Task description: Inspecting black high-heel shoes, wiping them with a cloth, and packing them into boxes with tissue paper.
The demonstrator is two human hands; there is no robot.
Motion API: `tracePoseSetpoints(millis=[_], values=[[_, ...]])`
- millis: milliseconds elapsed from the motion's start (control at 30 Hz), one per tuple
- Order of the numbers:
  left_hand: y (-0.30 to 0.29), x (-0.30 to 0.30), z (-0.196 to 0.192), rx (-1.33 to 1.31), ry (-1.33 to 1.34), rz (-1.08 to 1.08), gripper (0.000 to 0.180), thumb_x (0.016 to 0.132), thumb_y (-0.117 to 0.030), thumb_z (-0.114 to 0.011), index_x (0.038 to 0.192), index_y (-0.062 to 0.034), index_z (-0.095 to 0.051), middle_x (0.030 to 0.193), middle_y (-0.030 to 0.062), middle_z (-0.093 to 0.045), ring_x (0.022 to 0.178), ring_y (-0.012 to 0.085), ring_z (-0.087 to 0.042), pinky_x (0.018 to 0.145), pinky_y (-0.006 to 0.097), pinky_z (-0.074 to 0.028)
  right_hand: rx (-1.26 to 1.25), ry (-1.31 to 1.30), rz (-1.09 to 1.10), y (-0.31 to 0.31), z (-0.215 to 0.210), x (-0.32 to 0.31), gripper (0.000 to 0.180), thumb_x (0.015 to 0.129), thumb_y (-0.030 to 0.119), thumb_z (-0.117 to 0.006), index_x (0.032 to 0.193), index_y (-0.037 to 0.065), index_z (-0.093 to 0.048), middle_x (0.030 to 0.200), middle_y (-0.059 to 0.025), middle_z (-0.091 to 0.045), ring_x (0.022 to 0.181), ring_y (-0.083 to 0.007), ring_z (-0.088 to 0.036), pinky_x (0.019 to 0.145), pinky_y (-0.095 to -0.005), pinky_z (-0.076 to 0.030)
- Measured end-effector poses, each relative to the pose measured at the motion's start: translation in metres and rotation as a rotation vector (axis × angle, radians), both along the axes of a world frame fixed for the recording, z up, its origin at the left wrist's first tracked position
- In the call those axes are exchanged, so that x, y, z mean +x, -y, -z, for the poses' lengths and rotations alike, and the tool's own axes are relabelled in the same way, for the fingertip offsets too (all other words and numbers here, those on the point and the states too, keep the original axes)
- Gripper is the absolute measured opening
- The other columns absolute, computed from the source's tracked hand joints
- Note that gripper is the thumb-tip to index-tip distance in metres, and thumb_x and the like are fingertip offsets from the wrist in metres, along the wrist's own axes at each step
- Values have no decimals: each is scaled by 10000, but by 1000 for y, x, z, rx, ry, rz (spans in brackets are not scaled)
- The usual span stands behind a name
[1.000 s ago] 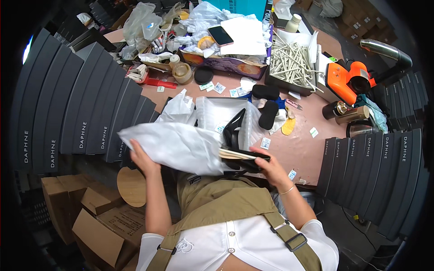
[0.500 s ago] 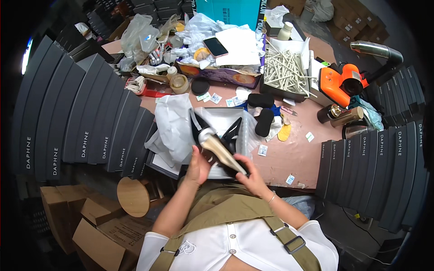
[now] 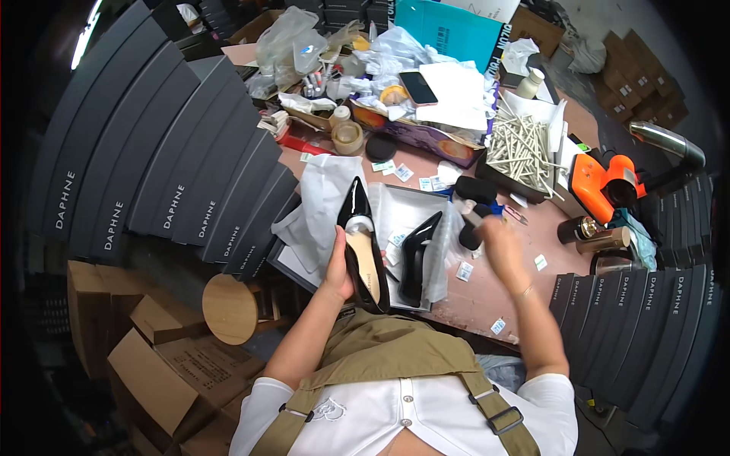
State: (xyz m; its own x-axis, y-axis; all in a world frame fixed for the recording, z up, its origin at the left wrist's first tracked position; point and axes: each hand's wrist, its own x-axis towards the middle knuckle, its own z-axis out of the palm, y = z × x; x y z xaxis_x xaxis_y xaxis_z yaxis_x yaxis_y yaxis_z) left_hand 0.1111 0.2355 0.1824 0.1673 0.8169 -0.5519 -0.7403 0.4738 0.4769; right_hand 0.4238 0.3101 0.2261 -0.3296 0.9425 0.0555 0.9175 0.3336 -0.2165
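Left hand [image 3: 337, 267] has its grip clamped on a black patent high-heel shoe [image 3: 362, 251], toe pointing away, held over the near bench [image 3: 487, 292] edge beside an open white box [image 3: 414, 199]. Second black shoe [image 3: 417, 258] lies in that box on tissue paper [image 3: 323, 209]. Right hand [image 3: 498, 247] is blurred over a black brush [image 3: 471, 228]; can't tell if its grip is apart or together. Dark box stacks crowd both sides; little open room.

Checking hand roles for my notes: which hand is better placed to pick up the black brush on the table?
Probably the right hand: it's free, beside the black brush. The left hand holds the black shoe.
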Motion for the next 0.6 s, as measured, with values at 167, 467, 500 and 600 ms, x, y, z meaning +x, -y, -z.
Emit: tracePoseSetpoints(millis=[167, 467, 500, 600], values=[[6, 17, 4, -24, 230, -61, 777, 888, -678, -350, 1257, -4, -469, 1099, 206, -578, 999, 385, -590, 890, 559, -475, 272, -198, -14, -79, -46, -18, 553, 740, 212, -741, 1208, 31, -510, 1105, -164, -588, 984, -334, -582, 799, -417, -475], [58, 56, -1, -163, 145, -192, 669, 935, -604, -353, 1371, -99, -387, 1365, 105, -469, 1229, 281, -466, 1014, 461, -390, 107, -180, -628, 34, 43, -162, 173, 741, 197, -609, 808, 64, -522, 683, -77, -552, 560, -255, -600, 536, -376, -480], [63, 60, 5, -208, 102, -245, 677, 931, -607, -368, 1376, -96, -382, 1391, 92, -446, 1260, 262, -436, 1037, 446, -363, 99, -123, -642, 40, 47, -163, 160, 749, 188, -599, 805, 60, -522, 684, -79, -553, 561, -252, -604, 534, -377, -482], [64, 65, -11, -298, 124, -223, 700, 912, -619, -409, 1372, -93, -381, 1406, 74, -428, 1253, 236, -429, 1047, 416, -345, 42, -186, -661, 42, 59, -158, 152, 778, 180, -590, 797, 56, -505, 676, -89, -538, 557, -271, -593, 511, -374, -466]])
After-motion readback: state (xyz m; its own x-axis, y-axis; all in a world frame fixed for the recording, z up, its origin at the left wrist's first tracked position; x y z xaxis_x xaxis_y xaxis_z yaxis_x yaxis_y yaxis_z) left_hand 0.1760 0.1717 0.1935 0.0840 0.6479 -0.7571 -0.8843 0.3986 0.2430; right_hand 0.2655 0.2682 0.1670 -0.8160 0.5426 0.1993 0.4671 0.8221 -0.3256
